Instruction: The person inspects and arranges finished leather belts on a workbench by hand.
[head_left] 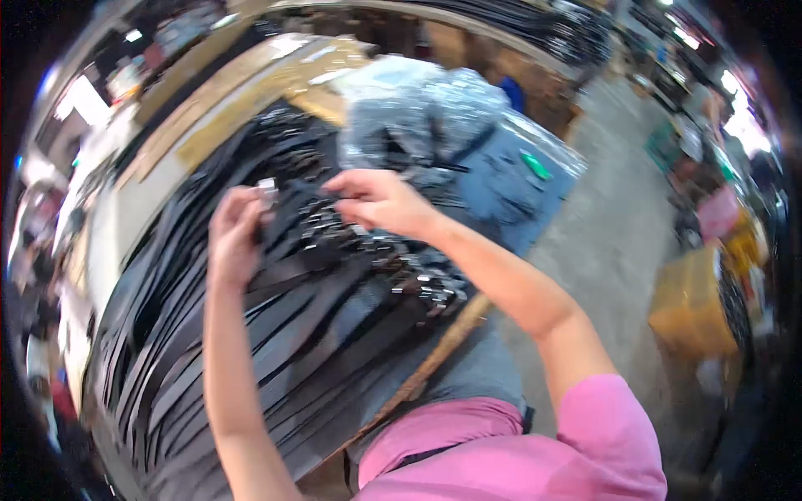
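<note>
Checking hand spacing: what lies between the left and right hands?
Head view: a small shiny piece at the fingertips of the left hand, then black strips below the gap to the right hand. Finer detail is blurred.

It's v. blurry w/ side glare, warped edges.

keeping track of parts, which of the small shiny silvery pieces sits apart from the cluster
The small shiny silvery piece at the fingertips of the left hand; the other silvery pieces lie clustered among long flat black straps.
</note>
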Demonstrator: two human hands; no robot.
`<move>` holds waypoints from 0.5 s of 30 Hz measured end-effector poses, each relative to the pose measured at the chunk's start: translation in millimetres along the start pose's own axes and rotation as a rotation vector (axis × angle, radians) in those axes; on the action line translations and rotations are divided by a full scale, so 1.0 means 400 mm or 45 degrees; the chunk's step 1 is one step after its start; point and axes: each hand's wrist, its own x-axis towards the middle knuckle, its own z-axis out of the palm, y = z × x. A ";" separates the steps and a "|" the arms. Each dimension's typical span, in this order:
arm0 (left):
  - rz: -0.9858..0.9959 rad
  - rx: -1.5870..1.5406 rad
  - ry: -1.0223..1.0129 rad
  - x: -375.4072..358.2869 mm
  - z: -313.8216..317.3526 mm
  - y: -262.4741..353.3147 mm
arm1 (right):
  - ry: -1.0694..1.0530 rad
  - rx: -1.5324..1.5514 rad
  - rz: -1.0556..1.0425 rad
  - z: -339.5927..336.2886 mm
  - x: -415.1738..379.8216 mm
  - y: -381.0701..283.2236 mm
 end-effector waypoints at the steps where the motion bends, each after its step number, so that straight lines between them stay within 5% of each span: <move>1: -0.026 -0.070 -0.063 -0.003 -0.001 0.000 | -0.033 0.029 -0.025 0.010 0.008 -0.004; 4: -0.069 -0.379 -0.048 -0.018 0.013 0.008 | -0.011 0.061 0.024 0.057 0.017 -0.029; 15: -0.073 -0.395 -0.094 -0.057 0.043 0.018 | 0.014 0.361 -0.158 0.170 0.025 -0.069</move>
